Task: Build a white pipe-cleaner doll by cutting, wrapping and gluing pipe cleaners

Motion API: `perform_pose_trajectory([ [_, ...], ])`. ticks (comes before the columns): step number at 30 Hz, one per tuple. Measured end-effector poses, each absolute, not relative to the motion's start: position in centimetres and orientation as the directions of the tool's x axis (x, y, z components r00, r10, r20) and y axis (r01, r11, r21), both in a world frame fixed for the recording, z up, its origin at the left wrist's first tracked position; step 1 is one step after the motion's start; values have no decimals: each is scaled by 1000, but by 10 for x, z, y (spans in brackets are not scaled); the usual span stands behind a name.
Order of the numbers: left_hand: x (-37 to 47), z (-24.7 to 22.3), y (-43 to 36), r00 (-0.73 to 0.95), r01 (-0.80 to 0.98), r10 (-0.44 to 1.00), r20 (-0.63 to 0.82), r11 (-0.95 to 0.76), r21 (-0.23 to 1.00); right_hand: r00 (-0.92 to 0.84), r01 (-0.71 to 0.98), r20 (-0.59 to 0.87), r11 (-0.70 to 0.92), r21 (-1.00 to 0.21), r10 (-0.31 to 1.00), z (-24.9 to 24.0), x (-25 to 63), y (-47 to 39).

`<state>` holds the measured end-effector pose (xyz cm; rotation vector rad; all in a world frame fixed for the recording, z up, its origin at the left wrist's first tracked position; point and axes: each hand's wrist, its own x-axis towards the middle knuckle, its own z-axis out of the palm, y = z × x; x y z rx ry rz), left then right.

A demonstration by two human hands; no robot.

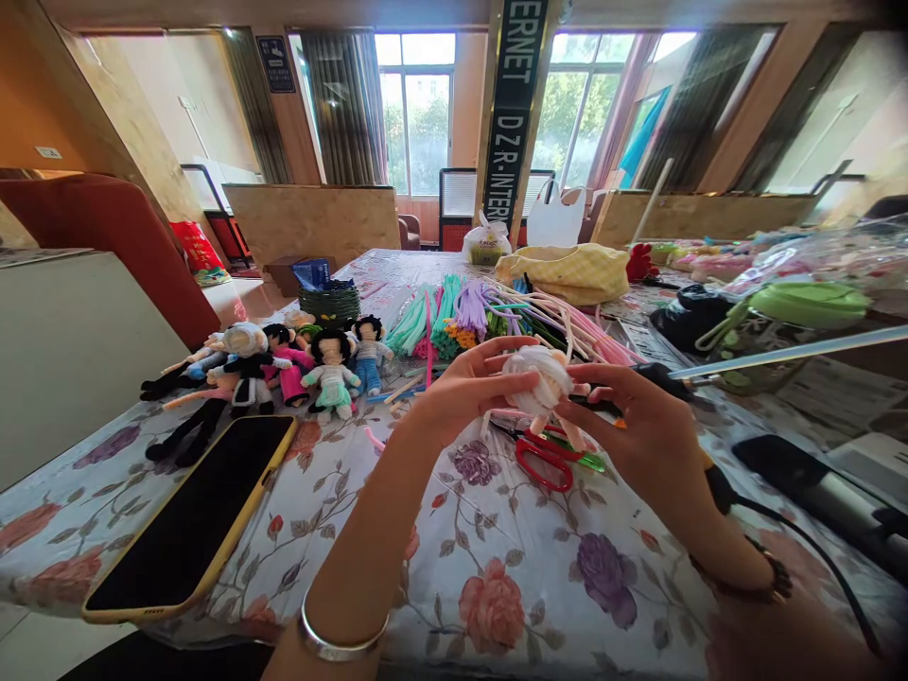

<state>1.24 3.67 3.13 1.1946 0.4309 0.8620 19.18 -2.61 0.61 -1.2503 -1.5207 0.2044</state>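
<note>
A small doll [539, 378] with white hair and pale limbs is held up above the table, between both hands. My left hand [472, 388] grips its head from the left, fingers behind and thumb across the white hair. On the right, my right hand [635, 416] pinches the doll's arm and side between thumb and fingers. Just below the doll, red-handled scissors [545, 463] lie on the flowered tablecloth [489, 605], with a green-handled tool [590, 462] beside them, partly hidden by the doll's legs.
Several finished dolls [331, 374] lie at the left, behind a large phone [199, 515]. Bundles of coloured fuzzy stems [472, 307] fill the middle back. A glue gun [659, 378], green-lidded container [809, 303] and black device [794, 478] are at the right.
</note>
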Motion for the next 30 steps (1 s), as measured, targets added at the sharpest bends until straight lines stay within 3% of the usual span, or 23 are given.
perform_pose_trajectory([
  [4,16,31,36,576,-346,803,154,69,936,172,672,668,409,-617,724,7,189,-28],
  [10,20,29,36,545,-343,820,176,27,939,154,666,684,437,-605,713,6,188,-28],
  [16,20,29,37,585,-366,793,172,69,928,113,650,700,480,-589,706,4,188,-26],
  [24,18,31,37,611,-392,771,180,97,915,60,713,774,516,-475,630,5,184,-30],
  [30,22,29,35,568,-390,794,217,27,920,77,561,710,558,-611,700,5,186,-27],
])
